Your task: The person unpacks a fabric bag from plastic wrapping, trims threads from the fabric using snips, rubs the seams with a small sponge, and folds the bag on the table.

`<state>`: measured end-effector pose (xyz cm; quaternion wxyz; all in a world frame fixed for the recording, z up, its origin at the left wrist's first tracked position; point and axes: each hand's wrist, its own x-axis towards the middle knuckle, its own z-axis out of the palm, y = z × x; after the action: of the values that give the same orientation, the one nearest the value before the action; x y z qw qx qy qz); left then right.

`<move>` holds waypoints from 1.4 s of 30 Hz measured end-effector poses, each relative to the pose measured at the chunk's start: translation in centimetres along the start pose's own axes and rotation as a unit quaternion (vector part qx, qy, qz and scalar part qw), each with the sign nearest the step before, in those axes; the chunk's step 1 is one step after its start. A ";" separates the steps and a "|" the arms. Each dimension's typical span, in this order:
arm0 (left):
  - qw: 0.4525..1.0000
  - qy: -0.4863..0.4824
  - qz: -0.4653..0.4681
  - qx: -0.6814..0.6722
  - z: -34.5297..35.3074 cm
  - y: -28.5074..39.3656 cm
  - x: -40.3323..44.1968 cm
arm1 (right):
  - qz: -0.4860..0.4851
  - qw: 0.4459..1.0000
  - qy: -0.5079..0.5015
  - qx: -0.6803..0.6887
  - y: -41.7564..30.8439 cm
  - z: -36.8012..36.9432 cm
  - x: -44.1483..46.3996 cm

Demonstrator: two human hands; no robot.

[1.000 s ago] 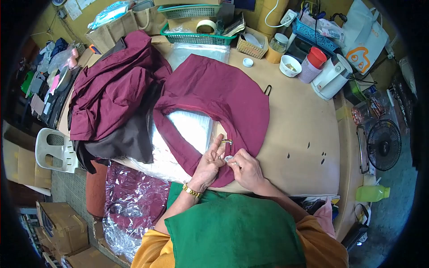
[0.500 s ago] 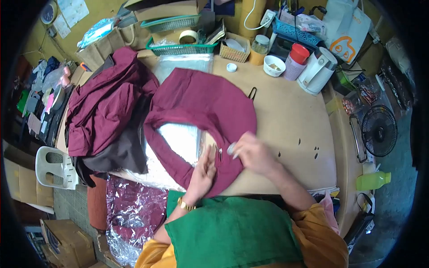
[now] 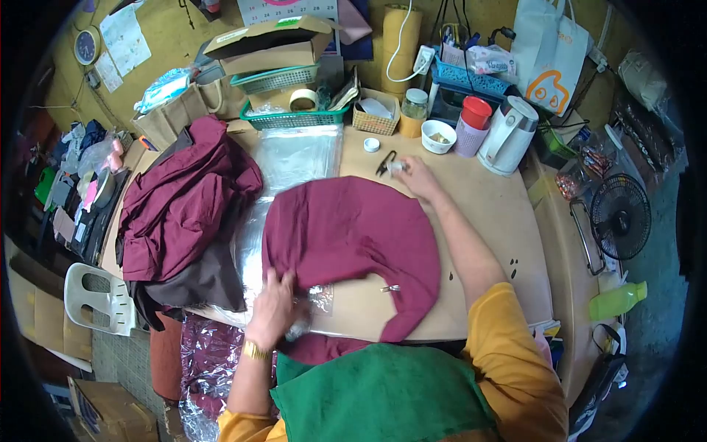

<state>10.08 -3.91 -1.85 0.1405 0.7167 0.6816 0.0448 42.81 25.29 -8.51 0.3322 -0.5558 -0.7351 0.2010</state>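
Note:
A maroon fabric shoulder bag [image 3: 346,221], curved in shape, lies on the brown-topped table with its strap part toward my body. A small metal piece shows on its right side. My left hand [image 3: 272,309], slightly blurred, is closed at the bag's lower left edge; a shiny clear bit shows beside the fingers. Farther off, past the bag's upper right edge, my right hand [image 3: 416,178] pinches a small whitish object [image 3: 398,168] whose kind I cannot make out. Just left of it lies a slim black tool [image 3: 386,162], possibly thread snips.
More maroon cloth [image 3: 180,199] is heaped on the left over dark fabric. Clear plastic sleeves [image 3: 298,158] lie behind the bag. At the back are a green basket [image 3: 294,118], a glass jar [image 3: 413,110], a white bowl [image 3: 438,137], a red-topped cup [image 3: 476,114] and a kettle [image 3: 508,136].
My right hand has moved from the bag to the far side of the table. The bag has turned, its opening now facing me. My left hand has shifted left along it.

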 end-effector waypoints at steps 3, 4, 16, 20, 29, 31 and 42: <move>0.988 -0.149 -0.019 -0.038 -3.7 0.0 -3.2 | 0.040 0.992 -0.011 0.120 -0.3 -2.9 -0.8; 0.994 -0.078 -0.036 -0.071 -4.9 -0.3 -2.8 | 0.080 0.985 -0.090 0.120 -1.2 -4.7 -2.1; 0.862 0.175 0.038 -0.474 0.6 -7.1 10.6 | 0.125 0.951 -0.168 0.229 -4.2 -4.5 -12.0; 0.826 0.252 0.052 -0.502 -1.9 -7.5 10.7 | 0.018 0.970 0.045 0.238 -4.7 -6.8 -9.3; 0.757 0.483 0.322 -0.300 -17.0 0.2 1.9 | -0.366 0.879 0.273 0.136 -16.8 -24.8 -11.7; 0.784 0.468 0.255 -0.317 -12.4 1.0 1.1 | -0.262 0.937 0.217 0.077 -14.0 -22.7 -14.7; 0.929 0.278 0.168 -0.179 1.1 -1.1 0.4 | 0.039 0.989 0.062 0.129 -6.4 -10.8 -25.1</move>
<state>9.33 -3.64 -3.29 0.0620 0.7427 0.5434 0.3863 50.13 -1.34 -3.36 0.4375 -0.5481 -0.6589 0.2721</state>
